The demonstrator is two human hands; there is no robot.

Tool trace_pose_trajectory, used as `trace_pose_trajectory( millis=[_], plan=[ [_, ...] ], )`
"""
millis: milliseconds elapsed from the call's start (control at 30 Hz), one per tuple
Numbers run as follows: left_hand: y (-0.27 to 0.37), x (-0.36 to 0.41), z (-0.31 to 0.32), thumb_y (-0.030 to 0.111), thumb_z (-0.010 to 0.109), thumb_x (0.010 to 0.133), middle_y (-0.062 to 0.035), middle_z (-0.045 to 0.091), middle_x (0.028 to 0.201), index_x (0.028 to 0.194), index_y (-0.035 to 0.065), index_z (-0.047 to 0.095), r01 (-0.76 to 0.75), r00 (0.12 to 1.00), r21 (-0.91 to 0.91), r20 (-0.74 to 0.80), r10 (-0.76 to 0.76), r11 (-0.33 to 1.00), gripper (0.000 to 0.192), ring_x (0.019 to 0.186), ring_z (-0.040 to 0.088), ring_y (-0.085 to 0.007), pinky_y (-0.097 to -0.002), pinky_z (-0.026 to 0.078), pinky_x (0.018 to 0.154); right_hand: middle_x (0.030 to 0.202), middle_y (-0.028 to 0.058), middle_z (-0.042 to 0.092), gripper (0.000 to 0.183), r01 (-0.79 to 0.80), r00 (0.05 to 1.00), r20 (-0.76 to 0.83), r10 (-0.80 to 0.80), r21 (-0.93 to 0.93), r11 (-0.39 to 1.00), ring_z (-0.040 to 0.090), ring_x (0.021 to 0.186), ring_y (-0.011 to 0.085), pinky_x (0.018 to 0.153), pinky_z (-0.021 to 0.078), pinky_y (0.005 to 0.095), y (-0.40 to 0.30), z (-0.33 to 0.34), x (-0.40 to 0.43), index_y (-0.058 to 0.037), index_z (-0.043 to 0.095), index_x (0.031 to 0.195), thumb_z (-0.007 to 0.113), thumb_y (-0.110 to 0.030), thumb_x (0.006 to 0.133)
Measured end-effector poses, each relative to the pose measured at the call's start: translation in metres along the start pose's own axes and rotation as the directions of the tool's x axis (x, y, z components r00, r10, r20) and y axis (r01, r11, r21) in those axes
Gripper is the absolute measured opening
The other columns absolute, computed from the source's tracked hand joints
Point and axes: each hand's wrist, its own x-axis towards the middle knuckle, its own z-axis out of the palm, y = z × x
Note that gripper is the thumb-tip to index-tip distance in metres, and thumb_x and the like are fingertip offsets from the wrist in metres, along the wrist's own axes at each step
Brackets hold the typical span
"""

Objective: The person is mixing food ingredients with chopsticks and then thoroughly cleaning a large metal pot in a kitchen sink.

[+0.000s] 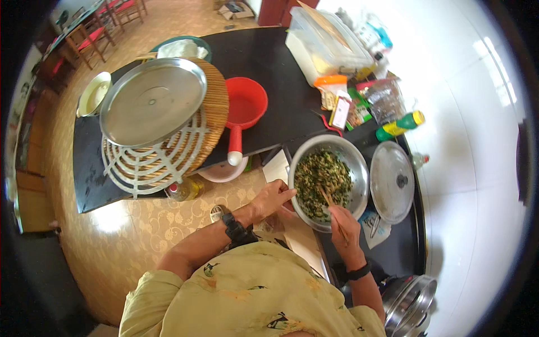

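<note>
A stainless steel bowl (357, 185) stands on the black counter before me, with a chopped green and brown filling (322, 177) inside it. My left hand (276, 198) grips the bowl's rim on its left side, thumb on the edge. In my right hand (346, 231) is a pair of wooden chopsticks (325, 196). Their tips sit in the filling, where the ends are hidden. Just right of the bowl lies a round metal lid (392, 181) with a black knob.
A red ladle (246, 103) lies left, its handle past the counter edge. A round metal tray (153, 101) rests on a steaming rack (139, 168) and a woven mat (217, 92). Packets (358, 109), a green bottle (400, 126) and a plastic box (328, 46) line the wall.
</note>
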Motion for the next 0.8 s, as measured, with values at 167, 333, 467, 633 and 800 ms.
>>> trace_pose_trajectory(
  millis=[167, 333, 467, 633, 800],
  plan=[
    [-0.005, -0.029, -0.052, 0.024, 0.058, 0.094, -0.0151, 0.056, 0.1, 0.107, 0.0004, 0.042, 0.007, 1.0, -0.097, -0.025, -0.01, 0.995, 0.032, 0.086, 0.066, -0.0255, -0.0351, 0.059, 0.067, 0.119, 0.0246, 0.056, 0.037, 0.057, 0.933, 0.361, -0.015, -0.106, 0.993, 0.063, 0.095, 0.0409, 0.08, 0.0526, 0.0385, -0.018, -0.015, 0.022, -0.0032, 0.051, 0.124, 0.053, 0.004, 0.088],
    [-0.003, -0.086, -0.112, 0.024, 0.057, 0.094, -0.014, 0.056, 0.098, 0.107, -0.0011, 0.043, -0.066, 0.994, -0.095, -0.089, 0.058, 0.993, 0.032, 0.082, 0.066, -0.0238, -0.0333, 0.059, 0.066, 0.122, 0.0246, 0.055, 0.049, -0.012, 0.952, 0.299, 0.057, -0.152, 0.988, 0.059, 0.107, 0.0361, 0.09, 0.0505, 0.0395, -0.027, -0.025, 0.063, -0.0012, 0.049, 0.131, 0.049, 0.011, 0.083],
    [-0.006, -0.136, -0.142, 0.025, 0.058, 0.094, -0.0144, 0.058, 0.101, 0.111, -0.0012, 0.044, -0.098, 0.98, -0.131, -0.186, 0.072, 0.986, 0.035, 0.084, 0.066, -0.024, -0.034, 0.059, 0.069, 0.124, 0.0224, 0.055, 0.045, -0.423, 0.864, 0.451, 0.224, 0.411, 0.808, 0.065, 0.099, 0.0281, 0.081, 0.0566, 0.0347, -0.057, 0.003, 0.121, 0.0046, 0.042, 0.134, 0.053, 0.0, 0.091],
    [-0.015, -0.183, -0.164, 0.028, 0.062, 0.092, -0.0139, 0.061, 0.098, 0.11, -0.0005, 0.049, -0.201, 0.934, -0.174, -0.33, 0.135, 0.964, 0.036, 0.087, 0.067, -0.0269, -0.0383, 0.059, 0.072, 0.128, 0.0212, 0.051, 0.063, -0.672, 0.65, 0.71, 0.272, 0.37, 0.641, 0.059, 0.109, 0.0268, 0.082, 0.0558, 0.0409, -0.076, 0.103, 0.178, 0.0053, 0.025, 0.142, 0.06, -0.013, 0.092],
    [-0.023, -0.218, -0.182, 0.024, 0.061, 0.093, -0.0143, 0.063, 0.098, 0.11, -0.002, 0.049, -0.211, 0.899, -0.201, -0.424, 0.109, 0.957, 0.033, 0.088, 0.067, -0.0256, -0.037, 0.058, 0.074, 0.098, 0.0099, 0.061, 0.046, -0.855, 0.512, 0.748, 0.422, 0.397, 0.334, 0.063, 0.079, 0.0217, 0.07, 0.0543, 0.0418, -0.082, 0.173, 0.211, 0.0008, 0.051, 0.121, 0.069, -0.023, 0.087]
  ],
)
